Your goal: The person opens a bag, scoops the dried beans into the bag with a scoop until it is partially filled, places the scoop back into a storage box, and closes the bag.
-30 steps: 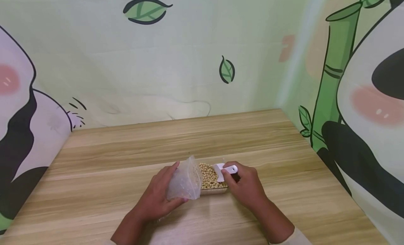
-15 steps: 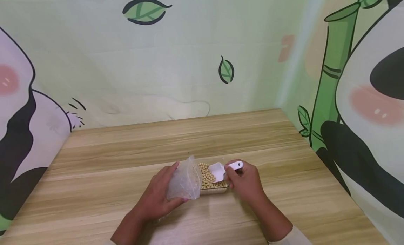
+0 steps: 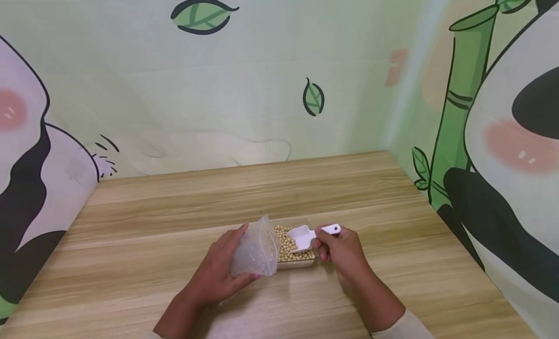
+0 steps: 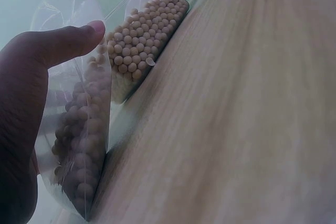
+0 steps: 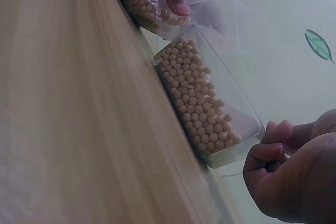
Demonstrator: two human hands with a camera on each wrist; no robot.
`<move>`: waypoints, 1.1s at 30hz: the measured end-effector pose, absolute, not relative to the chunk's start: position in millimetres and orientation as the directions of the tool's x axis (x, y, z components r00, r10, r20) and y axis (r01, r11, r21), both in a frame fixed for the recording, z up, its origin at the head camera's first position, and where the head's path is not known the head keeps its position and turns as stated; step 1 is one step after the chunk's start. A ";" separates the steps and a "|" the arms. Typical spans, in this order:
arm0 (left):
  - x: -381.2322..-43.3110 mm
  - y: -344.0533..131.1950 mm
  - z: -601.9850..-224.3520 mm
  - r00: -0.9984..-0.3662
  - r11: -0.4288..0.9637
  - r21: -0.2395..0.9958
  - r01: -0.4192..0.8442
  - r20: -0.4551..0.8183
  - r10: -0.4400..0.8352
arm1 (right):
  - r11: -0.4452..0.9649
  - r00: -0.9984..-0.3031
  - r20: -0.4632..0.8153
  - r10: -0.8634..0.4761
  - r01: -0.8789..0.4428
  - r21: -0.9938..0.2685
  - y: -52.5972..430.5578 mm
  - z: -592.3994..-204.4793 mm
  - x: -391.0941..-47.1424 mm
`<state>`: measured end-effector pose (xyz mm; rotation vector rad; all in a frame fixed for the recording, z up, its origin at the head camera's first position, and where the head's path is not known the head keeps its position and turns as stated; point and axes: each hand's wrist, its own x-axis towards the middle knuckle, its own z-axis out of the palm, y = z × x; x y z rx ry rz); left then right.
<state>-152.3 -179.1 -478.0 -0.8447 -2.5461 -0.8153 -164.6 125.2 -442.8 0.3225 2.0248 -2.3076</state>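
Note:
My left hand (image 3: 214,276) grips a clear zip bag (image 3: 255,251), thumb on the near side and fingers on the far side. Soybeans lie inside that bag, as the left wrist view shows, and its mouth faces right over a clear rectangular container (image 3: 297,264). Soybeans (image 3: 285,244) fill much of the container. A white plastic scoop (image 3: 301,238) dips its blade into them at the right end. Thumb and fingers of my right hand (image 3: 347,255) pinch its handle, which points up and right past the container's rim. In the right wrist view the scoop is mostly hidden.
All of this stands on a wood-grain table (image 3: 174,208) near its front half. Behind it hangs a pale green cloth backdrop (image 3: 244,86) with printed leaves, and painted bamboo (image 3: 463,86) and pandas at the sides.
My right hand has drawn the scoop a little to the right and tipped its handle outward, so more of its blade shows among the soybeans. The left hand and bag stay put.

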 end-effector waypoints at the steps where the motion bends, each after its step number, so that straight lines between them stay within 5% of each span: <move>1: -152.2 -179.2 -478.0 -0.767 0.660 0.412 0.628 0.471 0.435 | -0.154 -0.974 -0.207 0.095 0.191 -0.969 125.5 -443.7 -165.3; 33: -153.8 -180.6 -481.2 -0.754 0.665 0.389 0.638 0.491 0.436 | -0.502 -0.921 -0.364 -0.137 0.381 -0.777 138.4 -444.2 -171.5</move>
